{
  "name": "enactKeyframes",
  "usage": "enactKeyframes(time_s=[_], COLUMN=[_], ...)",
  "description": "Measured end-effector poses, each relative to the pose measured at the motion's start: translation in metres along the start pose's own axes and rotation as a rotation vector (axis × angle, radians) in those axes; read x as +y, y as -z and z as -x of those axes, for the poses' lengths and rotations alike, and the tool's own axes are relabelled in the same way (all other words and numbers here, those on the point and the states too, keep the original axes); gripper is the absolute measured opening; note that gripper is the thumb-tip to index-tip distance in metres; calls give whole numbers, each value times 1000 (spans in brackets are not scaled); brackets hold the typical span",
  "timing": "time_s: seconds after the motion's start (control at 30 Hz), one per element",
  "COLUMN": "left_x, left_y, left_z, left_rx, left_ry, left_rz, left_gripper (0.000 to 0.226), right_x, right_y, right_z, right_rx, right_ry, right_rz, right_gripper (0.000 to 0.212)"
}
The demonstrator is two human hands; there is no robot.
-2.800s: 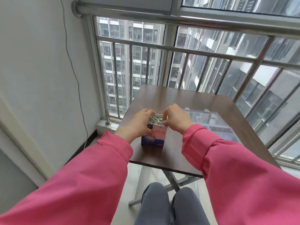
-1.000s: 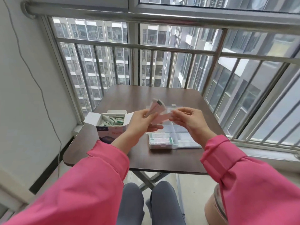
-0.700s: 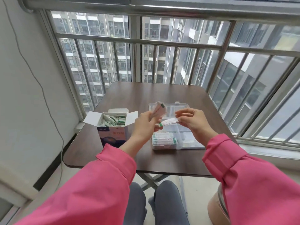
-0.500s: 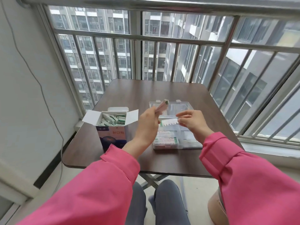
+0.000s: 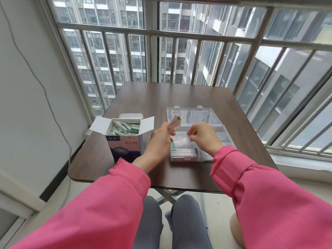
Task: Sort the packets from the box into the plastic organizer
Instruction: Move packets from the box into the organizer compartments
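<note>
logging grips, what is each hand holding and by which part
Left hand grips a small stack of packets by its lower end; right hand pinches one packet by its right end.

Clear glossy plastic organizer (image 5: 194, 115), cardboard box (image 5: 124, 146), smooth dark wood-look table (image 5: 161, 97).

A dark brown table (image 5: 179, 97) stands against a window railing (image 5: 161, 33) at twelve o'clock. A thin cable (image 5: 45, 90) hangs down the wall (image 5: 27, 87) at nine o'clock, possibly reaching the floor.
</note>
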State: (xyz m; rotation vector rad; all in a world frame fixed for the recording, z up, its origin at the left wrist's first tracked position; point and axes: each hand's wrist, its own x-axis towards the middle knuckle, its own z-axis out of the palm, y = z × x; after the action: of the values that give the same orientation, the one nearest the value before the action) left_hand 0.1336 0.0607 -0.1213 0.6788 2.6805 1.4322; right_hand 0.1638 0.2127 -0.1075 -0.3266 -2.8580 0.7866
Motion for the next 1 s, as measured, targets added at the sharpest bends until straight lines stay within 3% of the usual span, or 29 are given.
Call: enactKeyframes(time_s=[0.37,0.67,0.77,0.83,0.9,1.0], left_x=[1,2,6,6,8,12], left_y=[2,4,7,8,8,6], left_z=[-1,-1,-1,0,1,3], left_rx=[-10,-26,-42,-75,-125,-181], left_ry=[44,110,128,137,125,86], left_rz=[98,261,338,346,367,380], left_gripper=[26,16,13,14,16,16], right_x=[-11,-10,-11,-17,-19,-16], right_y=[-3,-5,3,11,18,23], right_z=[6,11,10,12,14,16], right_rx=[-159,-204,-93,-52,-107,-160], right_ry=[95,143,93,-24,-144,-251], right_rz=[193,336,115,-286,-670,-951], right_gripper=[15,36,29,20,14,15])
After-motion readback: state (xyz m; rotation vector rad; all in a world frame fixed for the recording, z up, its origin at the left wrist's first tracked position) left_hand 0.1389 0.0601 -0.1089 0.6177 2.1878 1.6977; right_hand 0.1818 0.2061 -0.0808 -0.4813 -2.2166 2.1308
